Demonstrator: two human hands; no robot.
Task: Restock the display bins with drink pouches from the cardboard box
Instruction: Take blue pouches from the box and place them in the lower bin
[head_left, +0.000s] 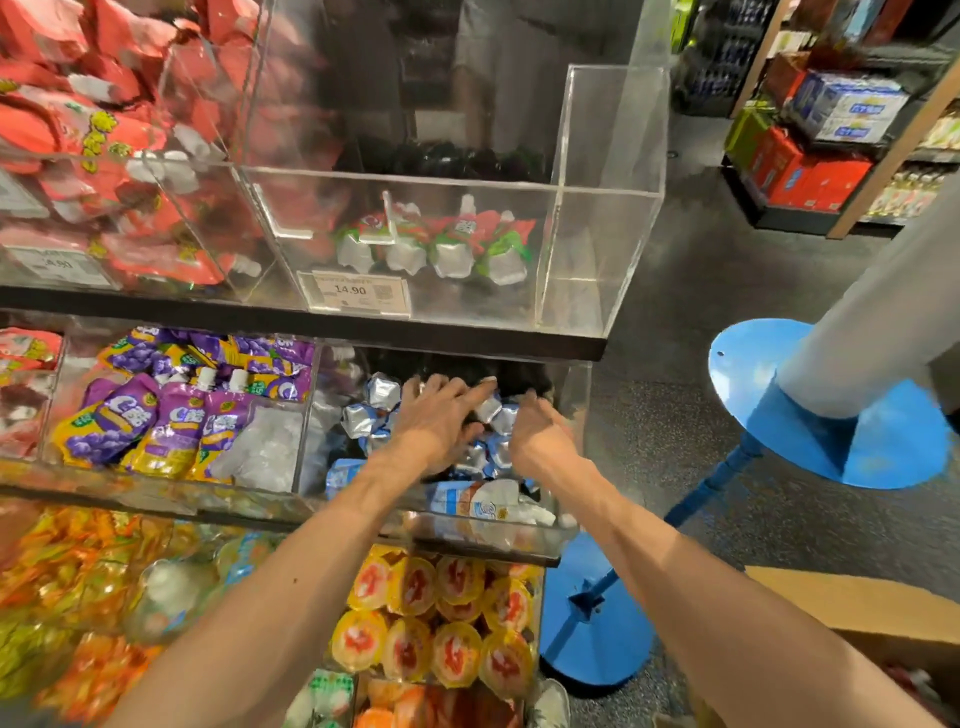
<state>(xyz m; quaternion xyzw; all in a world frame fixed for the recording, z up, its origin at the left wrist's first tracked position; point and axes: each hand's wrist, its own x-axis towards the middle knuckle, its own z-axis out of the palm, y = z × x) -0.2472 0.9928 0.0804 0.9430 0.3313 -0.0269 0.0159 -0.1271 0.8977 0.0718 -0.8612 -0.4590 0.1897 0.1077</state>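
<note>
The left hand (436, 423) lies flat, fingers spread, on the blue-and-silver drink pouches (358, 418) in the acrylic bin (581, 405). The right hand (540, 441) curls just beside it, and I cannot tell whether it grips anything. The cardboard box (857, 608) sits behind and to the right, nearest the right hand.

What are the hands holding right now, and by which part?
The left hand lies with straight fingers on the blue pouches, holding nothing. The right hand curls into the pile; whether it grips one cannot be told.
</note>
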